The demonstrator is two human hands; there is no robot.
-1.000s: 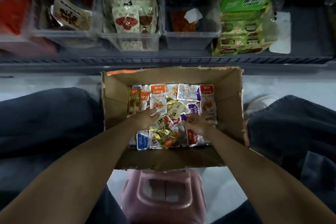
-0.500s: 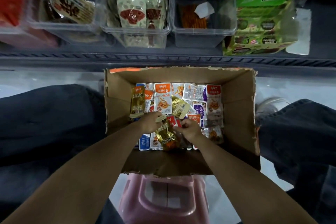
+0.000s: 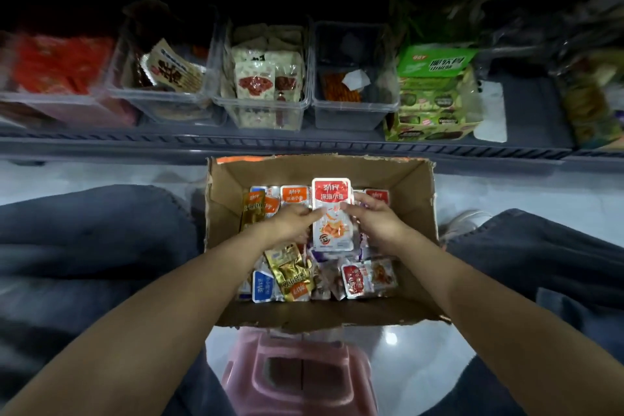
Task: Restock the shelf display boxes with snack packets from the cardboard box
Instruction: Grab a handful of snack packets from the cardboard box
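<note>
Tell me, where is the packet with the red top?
In the head view, the red-topped packet is in the middle, over the cardboard box, pinched between the left hand and the right hand.

The scene was dim, and the top of the frame above the shelf (image 3: 304, 145) fell almost to black. The pale floor (image 3: 489, 186) was the brightest area, with a small glint at lower centre. Foil packets (image 3: 290, 272) in the cardboard box (image 3: 223, 209) showed soft glare. Print on the red-topped packet (image 3: 331, 213) at centre stayed readable. Blur smeared the red packs (image 3: 64, 64) at upper left and the whole right edge. Wide-angle distortion bowed the shelf's front rail.
</note>
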